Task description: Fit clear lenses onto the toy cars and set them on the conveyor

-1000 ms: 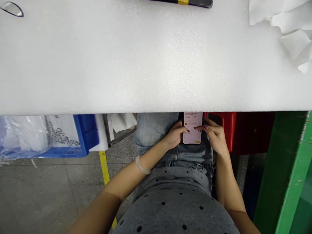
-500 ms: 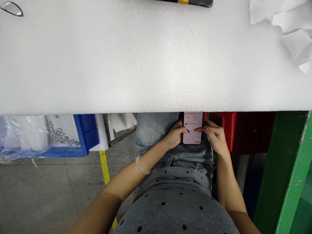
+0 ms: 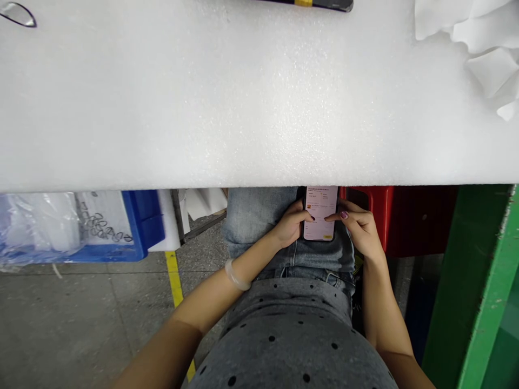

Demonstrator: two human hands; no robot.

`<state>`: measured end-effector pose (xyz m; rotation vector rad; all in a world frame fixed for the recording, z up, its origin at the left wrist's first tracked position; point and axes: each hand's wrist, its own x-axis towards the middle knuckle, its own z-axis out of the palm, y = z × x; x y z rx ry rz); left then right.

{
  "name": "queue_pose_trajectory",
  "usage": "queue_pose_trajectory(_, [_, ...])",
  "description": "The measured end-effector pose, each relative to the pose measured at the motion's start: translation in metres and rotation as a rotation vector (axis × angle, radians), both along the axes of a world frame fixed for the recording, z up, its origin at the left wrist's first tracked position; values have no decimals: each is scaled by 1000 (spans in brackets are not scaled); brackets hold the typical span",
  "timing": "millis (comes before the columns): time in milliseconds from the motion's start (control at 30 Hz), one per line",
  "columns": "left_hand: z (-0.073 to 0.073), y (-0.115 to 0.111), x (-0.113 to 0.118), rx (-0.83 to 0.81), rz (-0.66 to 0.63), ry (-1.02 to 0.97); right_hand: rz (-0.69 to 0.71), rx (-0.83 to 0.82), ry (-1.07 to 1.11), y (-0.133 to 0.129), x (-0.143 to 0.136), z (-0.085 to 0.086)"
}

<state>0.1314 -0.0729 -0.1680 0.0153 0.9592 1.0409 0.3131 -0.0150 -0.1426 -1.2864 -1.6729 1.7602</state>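
A smartphone (image 3: 319, 224) with a lit screen is held over my lap, just below the front edge of the foam-covered table; its top end is hidden by that edge. My left hand (image 3: 292, 222) grips the phone's left side, the thumb lying over the screen. On the other side, my right hand (image 3: 360, 227) supports the right edge, and one finger or thumb reaches onto the glass. The fingers behind the phone are hidden. Text and a small yellow button show on the screen, too small to read.
White foam (image 3: 243, 108) covers the tabletop. Crumpled white sheets (image 3: 482, 48) lie at its right, a black object (image 3: 332, 4) at the back. Below left is a blue bin (image 3: 146, 227) with plastic bags and small dark rings. A red stool or bin (image 3: 417, 221) and green post (image 3: 466, 281) stand right.
My right hand has shifted very slightly to the right, its extended digit moving a little on the screen. The phone and my left hand stay in place.
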Motion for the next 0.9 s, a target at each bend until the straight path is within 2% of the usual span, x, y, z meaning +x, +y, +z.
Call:
queue_pose_trajectory(633, [0, 0, 0, 47, -14, 17, 34, -2, -6, 0, 2, 3])
queue_pose_trajectory(900, [-1, -1, -1, 3, 0, 11, 81, -2, 13, 0, 5, 7])
